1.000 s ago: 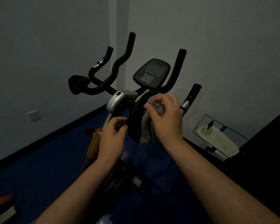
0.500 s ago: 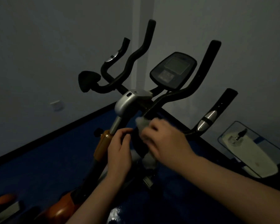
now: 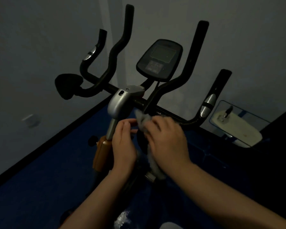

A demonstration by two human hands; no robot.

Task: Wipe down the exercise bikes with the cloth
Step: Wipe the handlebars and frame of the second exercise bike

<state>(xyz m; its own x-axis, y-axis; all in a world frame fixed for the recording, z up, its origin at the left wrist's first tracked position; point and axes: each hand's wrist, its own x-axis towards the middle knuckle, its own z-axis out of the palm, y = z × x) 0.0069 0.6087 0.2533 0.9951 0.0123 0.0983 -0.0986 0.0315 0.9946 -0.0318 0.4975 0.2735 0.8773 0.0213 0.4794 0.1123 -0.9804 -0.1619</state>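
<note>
An exercise bike fills the dim head view, with black handlebars, a silver stem cover and a dark console above. My right hand is closed on a grey cloth and presses it against a black part just below the handlebar's crossbar; more cloth hangs down under the hand. My left hand sits just left of it by the silver post, fingers curled toward the same black part. Whether it grips anything is hidden by the hand itself.
Grey walls meet in a corner behind the bike. A white and blue object lies on the dark blue floor at the right. A wall socket is at the left. The bike's orange frame runs down left of my hands.
My right hand with the cloth has come down from the handlebar upright to the black part under the crossbar. The view has moved closer to the bike.
</note>
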